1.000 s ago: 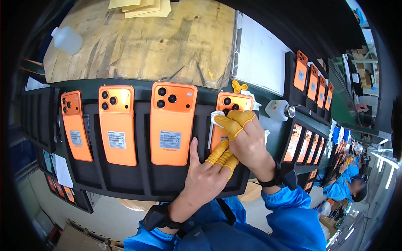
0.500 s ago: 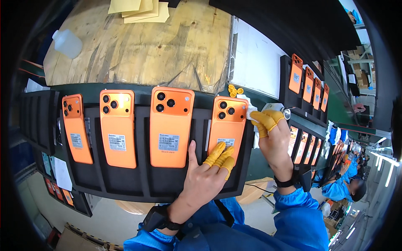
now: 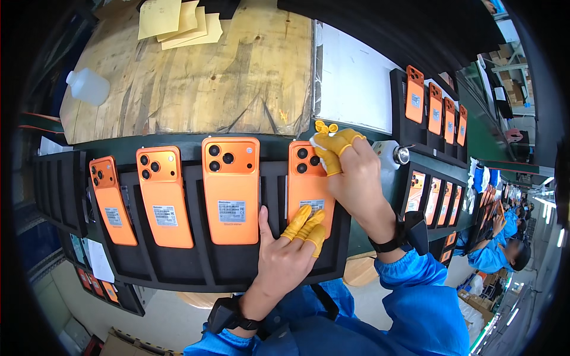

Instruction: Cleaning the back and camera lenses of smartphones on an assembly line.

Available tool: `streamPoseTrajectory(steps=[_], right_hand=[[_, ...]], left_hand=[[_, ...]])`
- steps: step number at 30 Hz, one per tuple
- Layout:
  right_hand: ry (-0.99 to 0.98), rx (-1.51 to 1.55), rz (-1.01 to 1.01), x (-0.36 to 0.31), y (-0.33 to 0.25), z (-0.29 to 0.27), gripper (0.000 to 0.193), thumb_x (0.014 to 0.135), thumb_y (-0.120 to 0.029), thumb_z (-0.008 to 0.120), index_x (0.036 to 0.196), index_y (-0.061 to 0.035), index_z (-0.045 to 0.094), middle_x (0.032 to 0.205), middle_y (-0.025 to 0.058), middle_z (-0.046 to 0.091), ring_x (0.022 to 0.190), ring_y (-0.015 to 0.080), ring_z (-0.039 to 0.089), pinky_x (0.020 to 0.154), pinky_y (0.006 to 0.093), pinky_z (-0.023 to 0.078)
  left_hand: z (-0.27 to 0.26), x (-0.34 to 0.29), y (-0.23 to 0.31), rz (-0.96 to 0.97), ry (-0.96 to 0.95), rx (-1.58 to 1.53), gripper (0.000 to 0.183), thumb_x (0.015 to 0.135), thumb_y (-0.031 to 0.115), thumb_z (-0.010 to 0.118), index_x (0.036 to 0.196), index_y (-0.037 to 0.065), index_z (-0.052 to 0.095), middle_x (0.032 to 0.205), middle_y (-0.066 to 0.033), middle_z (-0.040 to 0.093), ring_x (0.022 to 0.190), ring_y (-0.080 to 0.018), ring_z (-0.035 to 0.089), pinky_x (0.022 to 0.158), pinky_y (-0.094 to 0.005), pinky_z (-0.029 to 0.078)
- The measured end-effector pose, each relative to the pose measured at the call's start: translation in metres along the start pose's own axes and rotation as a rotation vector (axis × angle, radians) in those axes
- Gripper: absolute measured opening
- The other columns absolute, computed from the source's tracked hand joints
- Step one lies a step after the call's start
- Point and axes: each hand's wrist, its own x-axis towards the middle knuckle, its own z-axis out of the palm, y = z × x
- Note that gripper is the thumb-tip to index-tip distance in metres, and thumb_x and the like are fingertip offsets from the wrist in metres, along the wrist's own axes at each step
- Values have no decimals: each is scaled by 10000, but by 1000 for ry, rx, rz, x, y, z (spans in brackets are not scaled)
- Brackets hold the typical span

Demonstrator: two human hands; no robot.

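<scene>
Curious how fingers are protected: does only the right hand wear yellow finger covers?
No, the left hand has yellow finger covers on it too.

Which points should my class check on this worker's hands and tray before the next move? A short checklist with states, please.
1. Left hand rests on the lower back of the rightmost orange phone in the near tray: ok.
2. Right hand holds the white cloth beside that phone's camera lenses: ok.
3. Left-hand fingers on the phone wear yellow covers: ok.
4. Left thumb covered: not ok, it is bare.
5. Thumb clear of the neighbouring phone: cannot tell, they look very close.
6. Metal-topped bottle sealed: cannot tell.
</scene>
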Motion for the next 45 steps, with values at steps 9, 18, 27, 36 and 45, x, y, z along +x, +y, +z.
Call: streamPoseTrajectory(steps=[9,18,27,36,45], right_hand=[[154,-168,322,-30,-22,-1,221,714,-2,672,931,-7,633,737,154,559,683,344,563,580,423,458],[75,255,412,-24,-53,-41,172,775,16,697,930,-42,653,829,97,636,660,168,603,612,269,473],[-88,22,-220,22,-95,33,437,603,17,605,1038,20,644,884,143,611,745,289,548,667,378,484],[8,3,-226,16,-99,59,459,580,85,611,1029,-10,639,878,140,594,757,314,545,663,400,484],[-69,-39,-60,8,-117,51,445,578,57,661,1019,-3,651,918,132,597,867,312,578,731,374,493]], left_hand=[[-1,0,-2,6,-15,-17,232,719,143,678,947,108,694,521,5,474,517,-123,515,1076,-662,158],[-36,-9,7,125,141,-256,175,779,159,661,939,90,664,1119,-88,656,1094,-232,607,1063,-630,244],[-96,-15,-60,-4,-153,148,350,859,304,609,1114,63,615,1148,-98,622,1154,-226,546,1060,-678,155],[-90,-15,-80,93,-138,129,393,837,323,620,1113,43,624,1099,-63,650,1118,-159,565,1061,-683,129],[-81,-20,-81,84,-84,96,338,871,285,580,1129,72,623,926,-18,669,764,-132,576,1067,-653,183]])
